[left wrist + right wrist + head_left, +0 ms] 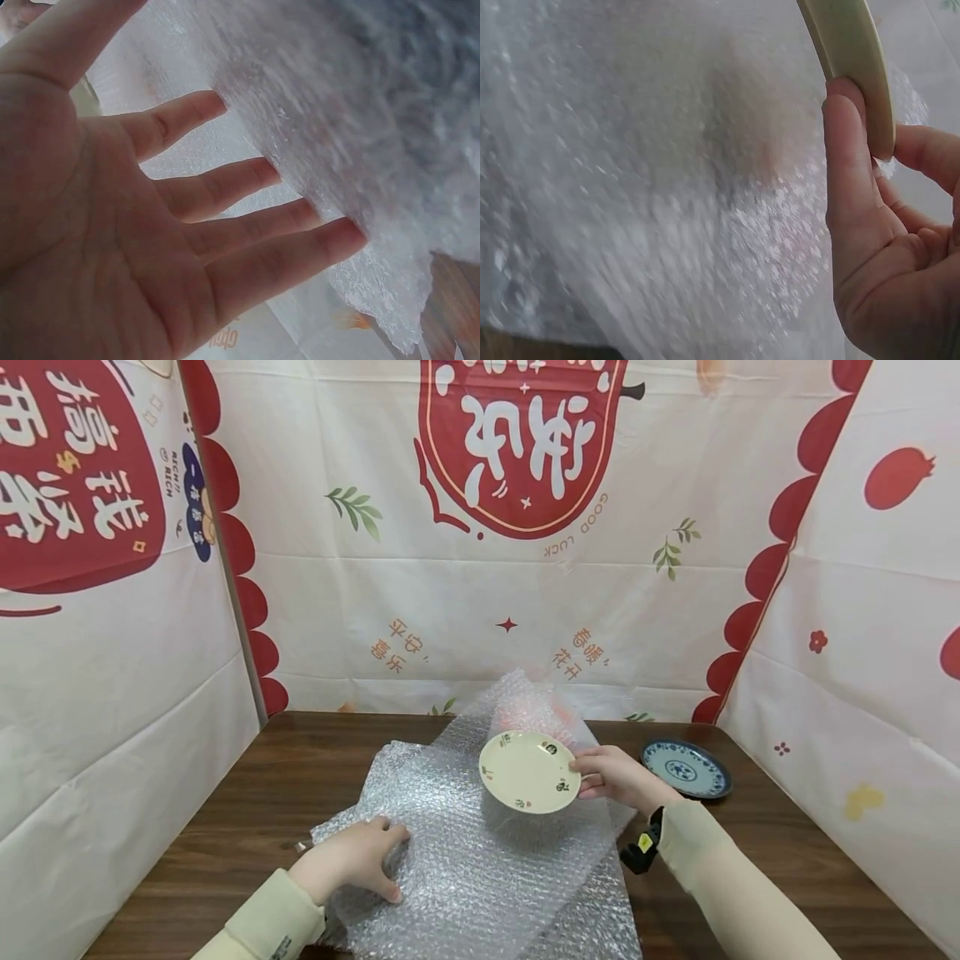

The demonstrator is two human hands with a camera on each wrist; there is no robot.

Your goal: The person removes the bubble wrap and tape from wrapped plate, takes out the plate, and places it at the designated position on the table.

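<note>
A cream plate [529, 772] with small dark prints round its rim is held over the bubble wrap [457, 868] in the head view. My right hand [617, 775] pinches its right edge. In the right wrist view the thumb and fingers grip both faces of the plate [853, 52]. My left hand [354, 858] lies at the left side of the bubble wrap, fingers spread. Its fingertips meet the edge of the bubble wrap [322, 112] in the left wrist view, and the palm holds nothing.
A blue patterned plate [686, 770] lies on the dark wooden table [247, 793] at the right, beyond my right wrist. The bubble wrap sheets overlap and reach the back cloth [480, 593]. Printed cloths also hang at both sides of the table.
</note>
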